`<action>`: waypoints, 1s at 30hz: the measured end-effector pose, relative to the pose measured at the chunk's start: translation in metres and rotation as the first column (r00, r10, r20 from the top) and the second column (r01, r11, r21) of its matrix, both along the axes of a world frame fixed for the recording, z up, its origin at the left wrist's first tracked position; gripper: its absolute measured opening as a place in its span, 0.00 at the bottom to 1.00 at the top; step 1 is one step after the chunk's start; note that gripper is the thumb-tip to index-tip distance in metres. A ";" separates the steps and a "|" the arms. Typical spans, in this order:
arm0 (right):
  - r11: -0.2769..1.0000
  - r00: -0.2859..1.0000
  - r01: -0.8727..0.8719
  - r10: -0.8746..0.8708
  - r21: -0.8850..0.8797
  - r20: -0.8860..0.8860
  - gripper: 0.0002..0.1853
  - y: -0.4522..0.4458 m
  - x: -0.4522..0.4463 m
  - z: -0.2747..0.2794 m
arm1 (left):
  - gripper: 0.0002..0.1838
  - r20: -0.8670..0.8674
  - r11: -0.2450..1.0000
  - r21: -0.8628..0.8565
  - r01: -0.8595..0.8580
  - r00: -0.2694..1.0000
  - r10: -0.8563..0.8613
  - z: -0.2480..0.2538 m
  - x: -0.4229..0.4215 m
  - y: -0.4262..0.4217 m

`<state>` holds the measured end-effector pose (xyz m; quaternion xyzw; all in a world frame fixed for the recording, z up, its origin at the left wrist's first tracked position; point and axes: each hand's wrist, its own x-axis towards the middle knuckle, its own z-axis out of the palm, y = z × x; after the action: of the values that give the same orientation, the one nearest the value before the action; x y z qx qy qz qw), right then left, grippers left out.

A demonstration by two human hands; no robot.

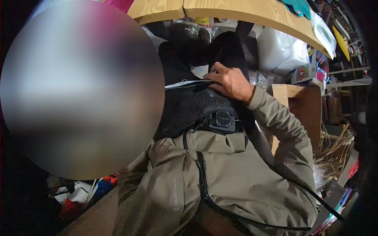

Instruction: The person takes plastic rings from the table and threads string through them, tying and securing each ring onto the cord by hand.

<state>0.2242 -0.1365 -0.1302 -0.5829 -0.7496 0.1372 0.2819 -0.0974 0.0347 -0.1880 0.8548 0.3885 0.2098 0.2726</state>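
My right hand (232,82) comes in from the right in an olive sleeve. Its fingers are closed on the edge of a black mesh cloth (197,105), beside a thin white strip (185,83) with loose thread. The cloth lies over my lap. Just below it, a small black device with a round grille (223,120) rests against the waist of my olive jacket (236,169). My left hand does not show; a large blurred circle covers the left side of the view.
A wooden table edge (244,12) crosses the top. White plastic-wrapped packs (281,51) sit under it. On the right are an open cardboard box (305,114), dry twigs (336,147) and shelving. Mixed coloured items (80,192) lie at lower left.
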 end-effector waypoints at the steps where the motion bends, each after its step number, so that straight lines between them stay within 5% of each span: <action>1: 1.000 0.999 -0.021 0.020 0.012 0.041 0.16 0.003 -0.005 -0.003 | 0.04 -0.005 1.000 -0.003 -0.008 1.000 0.008 0.001 0.000 -0.002; 11: 0.989 0.980 -0.149 0.144 0.024 0.137 0.11 0.035 -0.005 -0.027 | 0.05 0.029 0.997 -0.024 -0.069 0.997 0.070 -0.002 0.003 -0.006; 23: 0.983 0.998 -0.055 0.061 0.173 -0.034 0.05 0.041 -0.006 -0.014 | 0.08 0.007 0.993 -0.098 -0.069 0.998 0.070 0.002 -0.001 -0.003; 27: 0.999 0.969 -0.048 0.051 0.019 -0.243 0.05 0.035 -0.001 0.004 | 0.12 0.094 0.985 0.157 0.065 0.992 -0.081 0.030 0.015 0.005; 30: 0.936 0.825 -0.212 0.018 -0.281 -0.565 0.06 0.042 0.003 0.025 | 0.15 0.156 0.978 -0.073 0.193 0.971 -0.180 0.110 0.063 -0.012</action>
<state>0.2270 -0.0948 -0.1056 -0.5099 -0.6359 0.4410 0.3757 -0.0345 0.0226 -0.0780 0.8569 0.2937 0.2290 0.3565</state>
